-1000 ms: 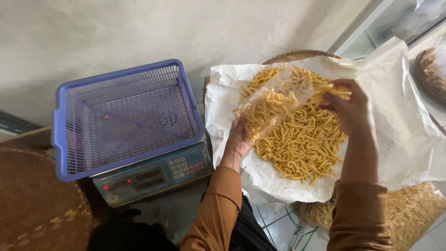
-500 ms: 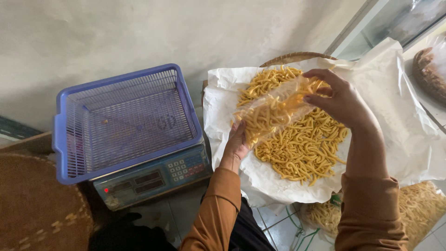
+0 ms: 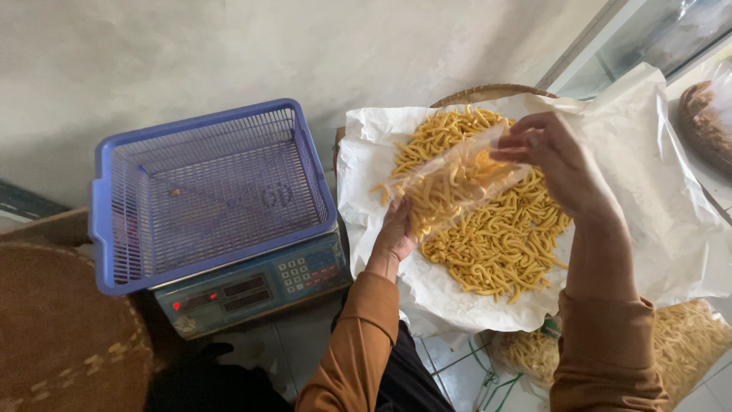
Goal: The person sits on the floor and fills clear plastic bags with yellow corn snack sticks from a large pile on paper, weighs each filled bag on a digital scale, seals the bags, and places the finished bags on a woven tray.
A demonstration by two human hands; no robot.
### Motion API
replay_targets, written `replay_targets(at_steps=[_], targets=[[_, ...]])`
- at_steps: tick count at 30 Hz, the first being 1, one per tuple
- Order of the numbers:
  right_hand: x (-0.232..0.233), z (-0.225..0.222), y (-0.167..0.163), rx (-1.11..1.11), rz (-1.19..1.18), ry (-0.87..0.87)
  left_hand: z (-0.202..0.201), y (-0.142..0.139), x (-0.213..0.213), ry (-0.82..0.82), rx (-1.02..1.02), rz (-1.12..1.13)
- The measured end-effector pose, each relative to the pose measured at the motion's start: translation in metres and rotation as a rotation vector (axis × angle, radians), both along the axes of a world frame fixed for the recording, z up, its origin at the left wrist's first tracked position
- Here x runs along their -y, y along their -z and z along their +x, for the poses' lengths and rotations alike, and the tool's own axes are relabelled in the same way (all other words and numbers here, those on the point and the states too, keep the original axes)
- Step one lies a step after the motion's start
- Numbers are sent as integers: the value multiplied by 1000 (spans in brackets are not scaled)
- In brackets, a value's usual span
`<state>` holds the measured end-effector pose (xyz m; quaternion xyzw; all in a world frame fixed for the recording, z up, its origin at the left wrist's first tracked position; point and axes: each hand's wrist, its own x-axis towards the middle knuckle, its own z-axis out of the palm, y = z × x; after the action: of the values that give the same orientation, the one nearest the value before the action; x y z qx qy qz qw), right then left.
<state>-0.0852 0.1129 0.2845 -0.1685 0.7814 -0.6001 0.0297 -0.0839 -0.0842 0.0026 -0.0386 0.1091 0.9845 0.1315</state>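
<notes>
Up and inward goes the right hand, which a moment ago sat lower over the heap and now pinches the upper edge of the thin clear plastic bag, part-filled with short yellow-orange fried snack sticks. Underneath, the left hand cups the bag's lower end, fingers curled closed around the bottom, so the bag lies tilted between the two hands, just above the loose pile of the same yellow snack sticks spread on crumpled white paper lining a woven basket tray. That film looks soft and floppy, likely slippery too, and the load light but brittle; squeeze hard and the sticks would probably snap. Best hold, I'd judge, is just this: a pinch on the rim to keep the mouth up, an open palm bearing the weight below. Well to the left, the blue plastic mesh basket sits on the grey-green digital scale, apart from both hands.
</notes>
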Motion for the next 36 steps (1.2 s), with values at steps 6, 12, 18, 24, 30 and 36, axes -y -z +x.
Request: replay_targets(at_steps=[6, 12, 18, 24, 30, 36], targets=[[20, 29, -21, -275, 298, 121, 2, -5, -5, 17, -12, 201], [61, 62, -38, -294, 553, 137, 12, -9, -3, 43, -96, 267], [83, 80, -72, -512, 671, 57, 48, -35, 14, -4, -315, 98], [128, 89, -117, -721, 735, -96, 145, -56, 74, 312, -321, 1], [195, 91, -127, -744, 479, -175, 217, -51, 168, 614, -361, -574], [293, 77, -46, -976, 252, -125, 231, -27, 179, 448, -214, -978]])
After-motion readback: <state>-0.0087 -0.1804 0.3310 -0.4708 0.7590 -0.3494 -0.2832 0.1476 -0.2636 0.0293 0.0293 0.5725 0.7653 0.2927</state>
